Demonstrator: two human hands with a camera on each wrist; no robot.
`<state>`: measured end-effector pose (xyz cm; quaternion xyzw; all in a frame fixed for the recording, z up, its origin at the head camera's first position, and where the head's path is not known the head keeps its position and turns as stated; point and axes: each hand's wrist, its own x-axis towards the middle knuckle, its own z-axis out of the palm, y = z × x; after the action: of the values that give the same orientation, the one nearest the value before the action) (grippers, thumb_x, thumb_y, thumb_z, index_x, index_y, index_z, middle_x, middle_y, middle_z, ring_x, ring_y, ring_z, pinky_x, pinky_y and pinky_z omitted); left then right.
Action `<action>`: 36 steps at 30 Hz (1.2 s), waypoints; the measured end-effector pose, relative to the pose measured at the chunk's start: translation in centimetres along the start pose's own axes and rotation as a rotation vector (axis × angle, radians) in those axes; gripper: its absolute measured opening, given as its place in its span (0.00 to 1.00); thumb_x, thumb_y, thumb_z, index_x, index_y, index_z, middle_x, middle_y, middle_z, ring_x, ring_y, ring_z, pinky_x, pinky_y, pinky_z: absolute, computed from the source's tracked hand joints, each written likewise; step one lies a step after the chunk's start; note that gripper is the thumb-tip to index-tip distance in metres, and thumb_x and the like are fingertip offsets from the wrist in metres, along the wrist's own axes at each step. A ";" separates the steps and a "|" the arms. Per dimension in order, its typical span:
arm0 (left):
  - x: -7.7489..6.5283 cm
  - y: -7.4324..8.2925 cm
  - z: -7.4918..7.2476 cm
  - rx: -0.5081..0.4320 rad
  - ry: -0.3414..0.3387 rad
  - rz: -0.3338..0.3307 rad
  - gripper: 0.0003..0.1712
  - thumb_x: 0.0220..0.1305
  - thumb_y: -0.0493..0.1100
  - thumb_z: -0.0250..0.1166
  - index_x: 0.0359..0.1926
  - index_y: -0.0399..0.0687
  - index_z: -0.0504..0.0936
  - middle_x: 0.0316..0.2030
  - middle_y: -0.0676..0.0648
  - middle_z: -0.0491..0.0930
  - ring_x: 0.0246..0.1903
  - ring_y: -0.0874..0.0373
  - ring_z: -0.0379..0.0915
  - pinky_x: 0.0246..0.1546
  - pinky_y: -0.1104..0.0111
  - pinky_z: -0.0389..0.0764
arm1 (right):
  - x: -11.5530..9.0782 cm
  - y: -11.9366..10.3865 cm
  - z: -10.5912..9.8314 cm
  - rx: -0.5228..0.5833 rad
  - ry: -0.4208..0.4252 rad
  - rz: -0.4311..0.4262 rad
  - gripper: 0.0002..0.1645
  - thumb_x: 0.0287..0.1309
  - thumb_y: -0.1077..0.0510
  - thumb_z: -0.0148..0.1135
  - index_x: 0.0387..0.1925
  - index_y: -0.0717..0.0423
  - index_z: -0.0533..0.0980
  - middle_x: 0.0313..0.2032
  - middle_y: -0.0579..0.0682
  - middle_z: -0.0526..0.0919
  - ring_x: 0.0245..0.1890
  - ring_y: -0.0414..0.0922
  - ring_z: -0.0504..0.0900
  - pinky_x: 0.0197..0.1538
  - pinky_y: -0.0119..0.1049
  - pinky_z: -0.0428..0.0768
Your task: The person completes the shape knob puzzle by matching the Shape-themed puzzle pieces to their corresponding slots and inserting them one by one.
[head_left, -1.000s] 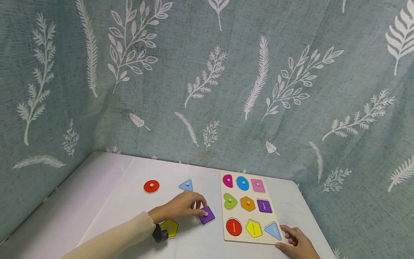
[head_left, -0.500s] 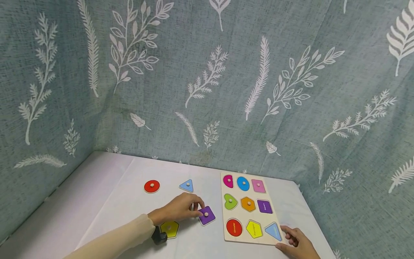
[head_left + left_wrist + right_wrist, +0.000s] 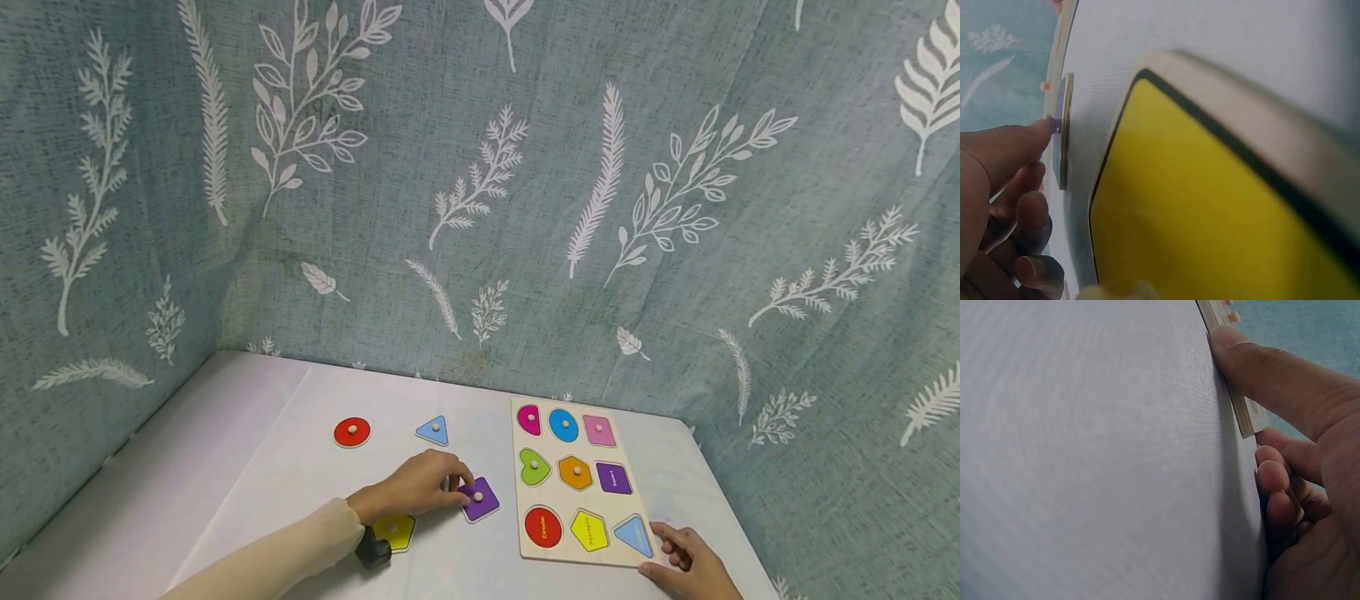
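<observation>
On the white tabletop, a purple square puzzle piece (image 3: 486, 505) with a round knob lies just left of the wooden peg puzzle board (image 3: 552, 495). My left hand (image 3: 423, 486) is over the square's left edge, thumb and forefinger parted beside the knob, which stays visible. The left wrist view shows the thumb (image 3: 1013, 144) in line with the purple piece (image 3: 1062, 150), other fingers curled loosely. My right hand (image 3: 693, 567) grips the board's near right corner between thumb and forefinger; in the right wrist view the thumb (image 3: 1272, 375) lies along the board's edge (image 3: 1241, 415).
A red circle piece (image 3: 352, 432) and a blue triangle piece (image 3: 433, 430) lie farther back. Beneath the left wrist is a yellow pentagon piece (image 3: 399, 531), partly hidden. Knobbed pieces fill several board slots; square, circle, pentagon and triangle slots show printed words. Patterned curtains (image 3: 480, 208) surround the table.
The left hand's fingertips have drawn back slightly left from the purple square's knob. The square, the board and the right hand have stayed in place.
</observation>
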<state>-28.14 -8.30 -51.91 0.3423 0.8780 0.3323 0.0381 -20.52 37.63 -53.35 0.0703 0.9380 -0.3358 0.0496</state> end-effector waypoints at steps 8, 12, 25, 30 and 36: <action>0.2 0.1 0.2 0.024 -0.014 0.016 0.05 0.64 0.48 0.74 0.41 0.57 0.89 0.29 0.66 0.75 0.29 0.71 0.69 0.32 0.74 0.74 | 0.0 -0.2 0.0 -0.009 0.003 0.008 0.51 0.41 0.40 0.84 0.63 0.63 0.77 0.36 0.48 0.68 0.35 0.43 0.68 0.36 0.32 0.69; 0.3 0.2 0.3 0.030 -0.018 0.017 0.06 0.64 0.48 0.74 0.41 0.56 0.89 0.29 0.66 0.76 0.29 0.71 0.69 0.32 0.74 0.73 | 0.0 -0.2 -0.1 -0.013 0.003 -0.003 0.49 0.42 0.42 0.84 0.62 0.63 0.77 0.36 0.48 0.68 0.35 0.43 0.68 0.36 0.32 0.69; 1.4 0.9 0.7 0.055 -0.010 0.046 0.04 0.65 0.48 0.73 0.37 0.56 0.88 0.26 0.65 0.75 0.28 0.71 0.69 0.31 0.74 0.72 | 0.0 -0.1 0.0 -0.019 0.011 -0.010 0.49 0.42 0.42 0.84 0.62 0.63 0.78 0.36 0.48 0.68 0.35 0.43 0.67 0.36 0.32 0.68; 1.5 0.8 0.9 0.048 -0.021 0.026 0.04 0.65 0.48 0.74 0.34 0.57 0.87 0.25 0.65 0.73 0.28 0.71 0.68 0.31 0.75 0.71 | 0.1 0.2 0.2 -0.014 0.008 0.009 0.56 0.37 0.35 0.84 0.63 0.64 0.77 0.35 0.48 0.67 0.35 0.43 0.68 0.35 0.32 0.68; 1.6 0.8 1.1 0.077 -0.006 0.046 0.05 0.66 0.48 0.73 0.33 0.58 0.86 0.24 0.65 0.71 0.27 0.71 0.66 0.29 0.75 0.69 | 0.2 0.3 0.2 -0.013 0.012 0.005 0.57 0.36 0.35 0.84 0.63 0.65 0.77 0.36 0.48 0.67 0.36 0.44 0.68 0.35 0.32 0.68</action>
<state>-28.60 -6.26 -51.98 0.3643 0.8821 0.2979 0.0197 -20.69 37.72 -53.70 0.0743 0.9403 -0.3291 0.0454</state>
